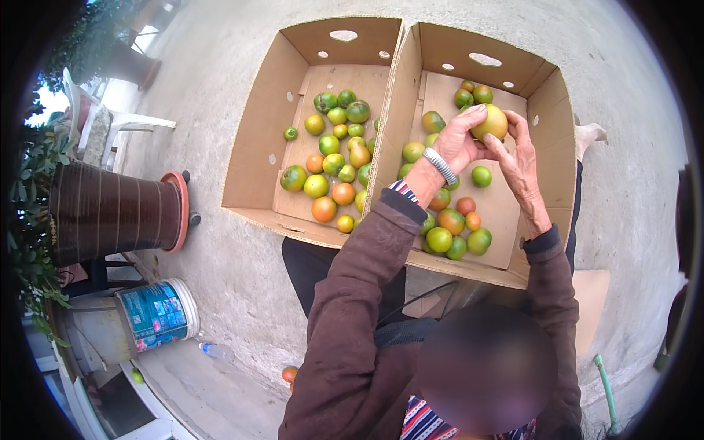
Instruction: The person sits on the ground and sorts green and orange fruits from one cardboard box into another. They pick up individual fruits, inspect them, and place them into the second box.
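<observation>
A large yellow-green tomato [489, 122] is held between my two hands above the right-hand cardboard box [542, 82]. My left hand [462, 135], with a metal-banded watch [440, 165] at its wrist, grips it from the left, thumb on top. From the right, my right hand [517, 157] has its thumb and fingers around the same fruit. Beneath them lie several green and orange tomatoes, among them a small green tomato [481, 176] and an orange-green tomato [450, 221]. Part of that pile is hidden by my hands and left forearm.
Adjoining on the left, another cardboard box [258, 159] holds several tomatoes [343, 193]. On the concrete floor [220, 110] are a brown plant pot [115, 212], a white bucket [181, 308] lying sideways and a plastic bottle [216, 351]. A green hose [605, 385] is at lower right.
</observation>
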Motion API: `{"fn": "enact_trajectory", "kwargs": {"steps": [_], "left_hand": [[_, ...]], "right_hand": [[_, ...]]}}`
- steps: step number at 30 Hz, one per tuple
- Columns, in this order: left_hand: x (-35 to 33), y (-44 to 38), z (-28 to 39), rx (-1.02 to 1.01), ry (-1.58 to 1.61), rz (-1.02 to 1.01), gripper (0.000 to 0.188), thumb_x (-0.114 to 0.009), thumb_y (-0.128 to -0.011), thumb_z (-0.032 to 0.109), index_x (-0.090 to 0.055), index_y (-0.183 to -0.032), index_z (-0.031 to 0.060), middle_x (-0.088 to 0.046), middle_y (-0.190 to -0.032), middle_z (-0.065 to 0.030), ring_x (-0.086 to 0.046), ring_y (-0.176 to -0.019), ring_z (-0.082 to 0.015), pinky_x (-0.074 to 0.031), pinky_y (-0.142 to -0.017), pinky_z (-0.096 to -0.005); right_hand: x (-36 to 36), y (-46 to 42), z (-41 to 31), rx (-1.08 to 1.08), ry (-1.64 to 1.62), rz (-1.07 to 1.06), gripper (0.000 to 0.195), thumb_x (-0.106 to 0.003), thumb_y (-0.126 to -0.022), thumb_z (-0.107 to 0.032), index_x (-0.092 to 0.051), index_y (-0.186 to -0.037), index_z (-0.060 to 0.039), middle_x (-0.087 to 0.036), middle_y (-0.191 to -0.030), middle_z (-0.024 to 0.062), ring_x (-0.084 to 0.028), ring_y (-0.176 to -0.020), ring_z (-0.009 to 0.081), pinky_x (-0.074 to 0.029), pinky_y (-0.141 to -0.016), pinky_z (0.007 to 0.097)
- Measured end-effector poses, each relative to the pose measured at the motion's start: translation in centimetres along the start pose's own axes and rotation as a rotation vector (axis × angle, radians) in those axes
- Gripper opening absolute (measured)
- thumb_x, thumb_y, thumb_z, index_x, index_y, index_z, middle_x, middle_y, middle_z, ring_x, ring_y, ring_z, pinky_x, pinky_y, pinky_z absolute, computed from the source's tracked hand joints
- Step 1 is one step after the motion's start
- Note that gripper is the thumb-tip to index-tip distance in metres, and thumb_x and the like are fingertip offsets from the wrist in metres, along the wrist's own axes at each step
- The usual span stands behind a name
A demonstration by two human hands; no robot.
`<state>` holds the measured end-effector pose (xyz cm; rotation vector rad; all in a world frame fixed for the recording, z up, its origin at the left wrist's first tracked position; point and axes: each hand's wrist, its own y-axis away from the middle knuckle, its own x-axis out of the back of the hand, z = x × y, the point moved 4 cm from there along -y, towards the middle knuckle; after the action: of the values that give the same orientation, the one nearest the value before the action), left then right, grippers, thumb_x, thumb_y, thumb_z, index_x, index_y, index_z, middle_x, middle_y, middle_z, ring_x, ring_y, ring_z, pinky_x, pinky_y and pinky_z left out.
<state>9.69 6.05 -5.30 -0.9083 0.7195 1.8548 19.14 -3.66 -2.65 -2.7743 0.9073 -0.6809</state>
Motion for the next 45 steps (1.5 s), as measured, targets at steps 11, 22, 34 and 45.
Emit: {"fn": "enact_trajectory", "kwargs": {"steps": [11, 22, 34, 45], "left_hand": [[1.0, 6.5, 13.8, -0.642, -0.169, 0.204, 0.051, -0.061, -0.087, 0.004, -0.043, -0.134, 0.0014, -0.051, -0.123, -0.0193, -0.056, -0.112, -0.0374, -0.053, -0.098, -0.0544], [20.8, 17.1, 19.8, -0.340, -1.003, 1.468, 0.068, -0.083, -0.073, 0.016, -0.050, -0.129, -0.0032, -0.060, -0.116, -0.0216, -0.068, -0.089, -0.0301, -0.063, -0.054, -0.0359], [5.6, 10.9, 15.8, -0.845, -1.061, 1.157, 0.065, -0.076, -0.079, 0.014, -0.046, -0.134, -0.0050, -0.053, -0.129, -0.0229, -0.056, -0.114, -0.0298, -0.049, -0.094, -0.0400], [-0.3, 1.2, 0.1, -0.607, -1.550, 0.502, 0.051, -0.067, -0.078, 0.014, -0.052, -0.125, 0.0010, -0.055, -0.115, -0.0217, -0.057, -0.105, -0.0320, -0.048, -0.094, -0.0380]], "right_hand": [[1.7, -0.2, 0.5, 0.296, 0.425, 0.126, 0.032, -0.071, -0.086, -0.018, -0.061, -0.113, -0.0044, -0.063, -0.119, 0.0138, -0.064, -0.104, 0.0304, -0.052, -0.087, 0.0368], [1.4, 0.4, 2.2, 0.261, 0.350, 0.045, 0.016, -0.065, -0.088, -0.013, -0.063, -0.102, -0.0062, -0.066, -0.103, 0.0087, -0.065, -0.084, 0.0291, -0.052, -0.073, 0.0370], [1.9, 0.3, 4.9, 0.110, 0.490, 0.002, 0.020, -0.060, -0.086, -0.015, -0.063, -0.104, -0.0076, -0.065, -0.097, 0.0131, -0.065, -0.083, 0.0334, -0.052, -0.073, 0.0434], [-6.1, 5.8, 13.4, 0.098, 0.871, -0.637, 0.046, -0.068, -0.068, -0.010, -0.058, -0.113, -0.0067, -0.058, -0.108, 0.0206, -0.061, -0.098, 0.0373, -0.053, -0.080, 0.0449]]}}
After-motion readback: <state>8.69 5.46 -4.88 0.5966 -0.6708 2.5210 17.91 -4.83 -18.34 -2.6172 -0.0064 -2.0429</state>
